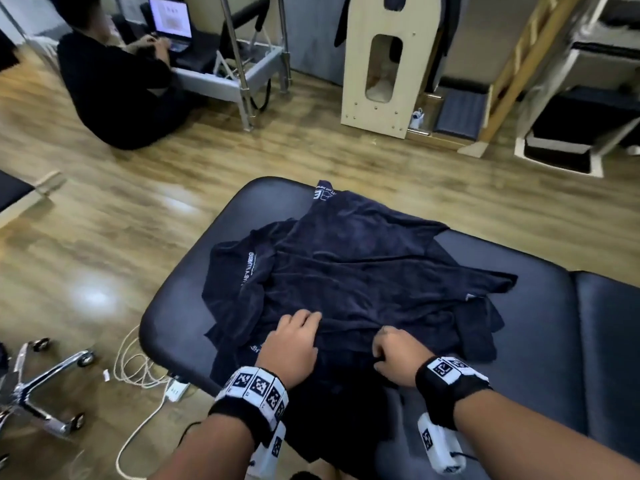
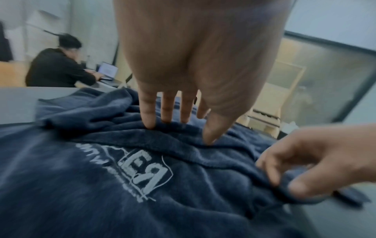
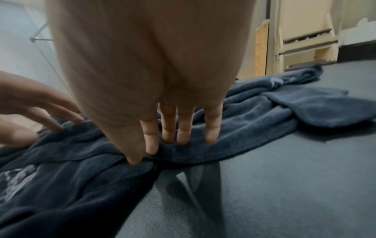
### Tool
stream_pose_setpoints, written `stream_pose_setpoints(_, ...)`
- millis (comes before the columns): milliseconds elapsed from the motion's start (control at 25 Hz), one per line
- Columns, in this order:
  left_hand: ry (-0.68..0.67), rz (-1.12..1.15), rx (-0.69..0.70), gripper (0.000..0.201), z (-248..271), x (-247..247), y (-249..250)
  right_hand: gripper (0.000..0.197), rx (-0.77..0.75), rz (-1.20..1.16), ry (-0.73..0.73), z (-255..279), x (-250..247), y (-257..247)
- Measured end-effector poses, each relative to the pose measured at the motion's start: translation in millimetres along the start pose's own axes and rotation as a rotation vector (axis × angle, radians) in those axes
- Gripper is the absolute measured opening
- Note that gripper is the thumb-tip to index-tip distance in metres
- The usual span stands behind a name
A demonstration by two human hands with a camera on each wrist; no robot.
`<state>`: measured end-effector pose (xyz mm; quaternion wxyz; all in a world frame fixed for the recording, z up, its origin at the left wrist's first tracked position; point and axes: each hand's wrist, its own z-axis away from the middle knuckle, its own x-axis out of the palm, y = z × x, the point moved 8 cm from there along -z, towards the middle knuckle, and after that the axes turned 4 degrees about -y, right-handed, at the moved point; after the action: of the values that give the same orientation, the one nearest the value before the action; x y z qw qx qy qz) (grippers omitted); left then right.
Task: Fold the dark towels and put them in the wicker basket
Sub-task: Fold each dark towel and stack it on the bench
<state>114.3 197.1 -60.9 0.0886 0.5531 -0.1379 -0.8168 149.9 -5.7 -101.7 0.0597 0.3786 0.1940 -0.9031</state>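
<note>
Several dark navy towels (image 1: 349, 271) with white printed logos lie in a loose, overlapping pile on a dark padded table (image 1: 540, 327). My left hand (image 1: 298, 337) rests on the near side of the pile; in the left wrist view my left hand (image 2: 179, 130) pinches a raised fold of the top towel (image 2: 142, 161) between thumb and fingers. Beside it, my right hand (image 1: 384, 355) pinches the same near edge, and the right wrist view shows my right hand (image 3: 158, 151) with thumb and fingers closed on the fold of towel (image 3: 254, 122). No wicker basket is in view.
A person in black (image 1: 114, 84) sits on the wooden floor at the far left with a laptop. A chrome chair base on castors (image 1: 41, 386) and a white cable with a power strip (image 1: 145, 372) lie left of the table. Wooden and metal equipment (image 1: 384, 64) stands at the back.
</note>
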Motion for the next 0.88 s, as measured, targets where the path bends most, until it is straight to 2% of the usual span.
stream_pose_setpoints(120, -0.007, -0.255, -0.024, 0.054, -25, 7, -3, 0.025, 0.013, -0.005, -0.066, 15, 2, 6)
stream_pose_setpoints(200, 0.024, -0.307, 0.002, 0.039, -35, 5, -1, 0.033, 0.051, -0.005, -0.092, 24, 4, 14)
stream_pose_setpoints(280, 0.048, -0.264, 0.082, 0.024, -39, -4, 13, 0.038, 0.072, -0.035, -0.096, 32, 5, 20)
stream_pose_setpoints(360, 0.070, -0.171, 0.185, 0.010, -35, -17, 38, 0.048, 0.079, -0.122, 0.024, 40, -5, 18)
stream_pose_setpoints(480, 0.062, -0.038, 0.387, 0.017, -30, -34, 87, 0.066, 0.007, -0.244, 0.318, 51, -36, -11)
stream_pose_setpoints(560, 0.018, 0.126, 0.469, 0.014, -25, -46, 114, 0.046, 0.044, -0.201, 0.420, 57, -53, -26)
stream_pose_setpoints(640, 0.004, 0.227, 0.464, 0.014, -22, -50, 125, 0.022, 0.172, -0.167, 0.467, 67, -66, -23)
stream_pose_setpoints(760, -0.103, 0.281, 0.418, 0.025, -22, -33, 123, 0.015, 0.248, -0.248, 0.518, 89, -77, -2)
stream_pose_setpoints(880, -0.126, 0.053, 0.379, 0.026, -22, -11, 121, 0.017, 0.250, -0.351, 0.644, 120, -88, 17)
